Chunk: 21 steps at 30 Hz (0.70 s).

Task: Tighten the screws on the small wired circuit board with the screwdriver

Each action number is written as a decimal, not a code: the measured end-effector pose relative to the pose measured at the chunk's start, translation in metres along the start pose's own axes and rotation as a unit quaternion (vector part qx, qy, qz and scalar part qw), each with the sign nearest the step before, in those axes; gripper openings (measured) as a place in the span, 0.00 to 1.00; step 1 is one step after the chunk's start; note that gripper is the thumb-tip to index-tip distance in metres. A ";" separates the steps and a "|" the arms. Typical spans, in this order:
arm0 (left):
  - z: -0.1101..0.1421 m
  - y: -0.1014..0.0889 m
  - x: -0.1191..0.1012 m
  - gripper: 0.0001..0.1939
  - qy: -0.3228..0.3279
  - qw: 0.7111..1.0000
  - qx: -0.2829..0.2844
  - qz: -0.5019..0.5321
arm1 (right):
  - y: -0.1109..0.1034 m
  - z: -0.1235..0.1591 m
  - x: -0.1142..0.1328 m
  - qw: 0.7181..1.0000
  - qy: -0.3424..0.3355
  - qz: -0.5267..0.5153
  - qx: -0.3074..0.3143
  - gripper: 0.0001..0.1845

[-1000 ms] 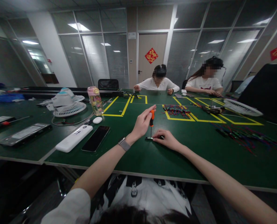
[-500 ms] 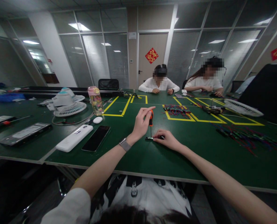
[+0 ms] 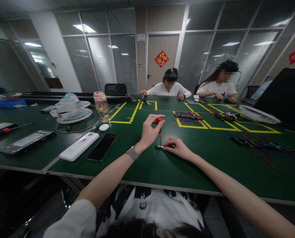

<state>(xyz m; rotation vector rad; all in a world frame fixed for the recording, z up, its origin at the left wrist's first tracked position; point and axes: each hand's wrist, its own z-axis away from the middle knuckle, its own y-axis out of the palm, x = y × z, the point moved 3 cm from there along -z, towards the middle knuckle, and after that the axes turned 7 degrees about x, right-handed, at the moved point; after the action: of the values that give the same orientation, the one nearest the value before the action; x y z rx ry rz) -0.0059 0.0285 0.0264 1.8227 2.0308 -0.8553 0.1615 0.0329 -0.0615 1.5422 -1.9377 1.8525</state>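
Observation:
My left hand is closed round the handle of an orange and black screwdriver. The screwdriver stands upright, its thin shaft reaching down to a small dark part with a green circuit board flat on the table. With its fingers pinched together, my right hand grips the right end of that small board and holds it against the table. A black piece shows beneath the right fingers; what it is I cannot make out.
Left on the green table lie a black phone, a white power bank, a white case, a bottle and a fan. Wired boards lie to the right. Two people sit opposite.
My left thumb and fingers have shifted round the screwdriver handle, while my right hand stays put. Across the table, one person's hand has moved out to the left.

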 end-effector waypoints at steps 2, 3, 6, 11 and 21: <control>0.000 0.000 -0.001 0.09 -0.003 1.000 0.004 -0.004 | 0.000 0.000 -0.001 1.000 0.001 0.001 0.001 0.09; 0.000 0.000 -0.001 0.10 -0.005 1.000 0.007 -0.004 | 0.000 0.000 -0.001 1.000 0.001 0.001 0.001 0.09; 0.000 0.000 0.001 0.13 -0.004 1.000 0.014 0.004 | 0.000 0.000 -0.002 1.000 0.000 -0.002 -0.001 0.10; -0.001 0.004 0.008 0.16 -0.020 0.997 0.039 0.058 | 0.000 0.000 -0.001 1.000 -0.001 -0.006 0.000 0.10; -0.001 0.000 -0.001 0.09 -0.006 1.000 -0.005 0.013 | 0.000 0.000 -0.001 1.000 0.003 -0.005 0.001 0.11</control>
<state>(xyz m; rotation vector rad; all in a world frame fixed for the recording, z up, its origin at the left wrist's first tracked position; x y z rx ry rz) -0.0058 0.0280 0.0275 1.8300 1.9957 -0.8442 0.1623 0.0332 -0.0616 1.5423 -1.9234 1.8538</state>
